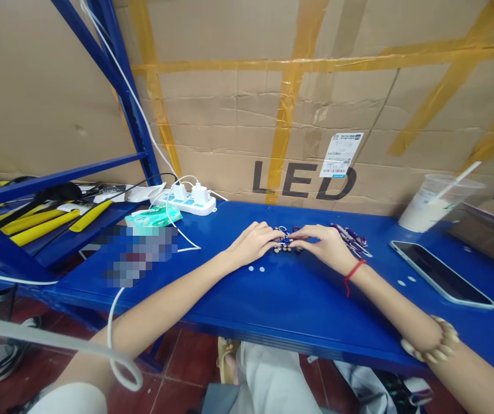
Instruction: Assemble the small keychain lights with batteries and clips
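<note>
My left hand (252, 244) and my right hand (328, 244) meet over the blue tabletop. Thumb and fingers of both hands are closed around a small dark-blue beaded piece (287, 239), one hand at each side of it. Its exact kind is too small to make out, and the fingertips hide part of it. Small brownish beads or charms show just below the fingers. Beside my right hand lies a small heap of purple and dark corded pieces (351, 239). Two small pale discs (256, 269) rest on the table near my left hand.
A phone (443, 273) and a plastic cup with a straw (428, 204) stand on the right. At the left are a power strip (203, 207), a green packet (154, 216), white cables and a blurred patch. A large cardboard box (229, 115) closes off the back.
</note>
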Tool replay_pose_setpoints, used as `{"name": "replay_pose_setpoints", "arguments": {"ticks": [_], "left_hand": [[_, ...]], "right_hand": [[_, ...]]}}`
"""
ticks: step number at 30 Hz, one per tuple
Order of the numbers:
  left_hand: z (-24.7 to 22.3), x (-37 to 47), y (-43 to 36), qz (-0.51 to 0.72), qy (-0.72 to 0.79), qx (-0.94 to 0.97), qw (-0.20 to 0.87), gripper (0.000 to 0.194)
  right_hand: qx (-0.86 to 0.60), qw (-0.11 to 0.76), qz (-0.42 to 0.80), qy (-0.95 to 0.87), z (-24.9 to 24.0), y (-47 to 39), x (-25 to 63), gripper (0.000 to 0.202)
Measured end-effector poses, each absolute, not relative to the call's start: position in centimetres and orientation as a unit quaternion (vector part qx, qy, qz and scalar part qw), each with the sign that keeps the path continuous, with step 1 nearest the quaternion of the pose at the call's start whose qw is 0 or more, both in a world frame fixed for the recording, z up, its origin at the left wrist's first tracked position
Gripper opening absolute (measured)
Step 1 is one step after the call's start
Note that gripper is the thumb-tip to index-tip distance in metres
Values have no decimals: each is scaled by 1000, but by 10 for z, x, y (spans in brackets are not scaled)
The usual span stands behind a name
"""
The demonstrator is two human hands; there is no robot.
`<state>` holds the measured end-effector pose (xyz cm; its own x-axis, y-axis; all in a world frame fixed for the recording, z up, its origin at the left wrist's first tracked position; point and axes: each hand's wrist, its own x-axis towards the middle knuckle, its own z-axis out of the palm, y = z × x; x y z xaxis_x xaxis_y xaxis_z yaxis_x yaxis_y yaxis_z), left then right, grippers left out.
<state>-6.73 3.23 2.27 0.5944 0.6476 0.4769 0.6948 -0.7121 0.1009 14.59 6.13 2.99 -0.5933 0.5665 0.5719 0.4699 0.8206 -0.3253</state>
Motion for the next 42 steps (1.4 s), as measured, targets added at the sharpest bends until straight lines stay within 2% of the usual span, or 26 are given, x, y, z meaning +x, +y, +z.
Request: {"name": "replay_pose_setpoints", "arguments": {"ticks": [10,19,28,37,42], "left_hand": [[23,-59,26,-242,-421,-873,40,34],[19,-59,29,-237,-419,-876,40,34],[19,-56,24,-270,-437,-857,36,31],[22,-54,21,-279,-420,-863,23,26],[22,-54,20,-283,-423,-860,26,25]], "right_hand": [[-282,336,33,-898,30,66,150,29],[-296,322,44,-898,37,59,146,34],[-266,307,8,-914,29,65,151,27],[-301,402,120,-857,38,51,139,24],[-315,409,168,-840,38,47,136,26]]}}
